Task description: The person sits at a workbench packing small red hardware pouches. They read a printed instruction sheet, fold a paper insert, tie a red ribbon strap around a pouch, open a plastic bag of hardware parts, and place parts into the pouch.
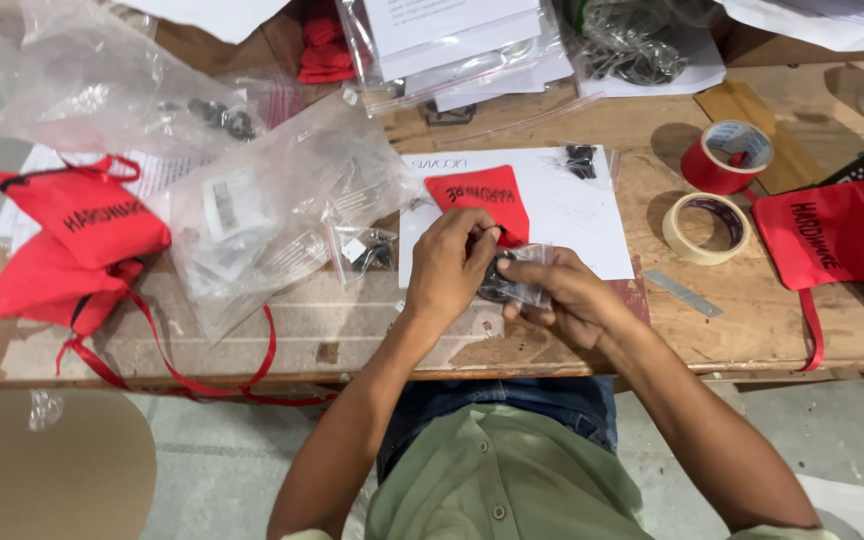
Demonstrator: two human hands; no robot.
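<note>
Head view. Left hand (449, 265): fingers curled shut, pinching the top edge of a small clear packet (514, 280) of dark metal parts. Right hand (557, 295): closed around the same packet from the right and below. Packet: held between both hands just above the counter (732, 330), over the lower edge of a white sheet (577, 215). Red pouch (482, 195): flat on the sheet, just beyond the left hand. Larger clear bags (272, 215): to the left. Red pouches (77, 240) with ribbons: far left. Tape rolls, one red (727, 155), one cream (704, 228): right. Another red pouch (832, 235): at the right edge.
</note>
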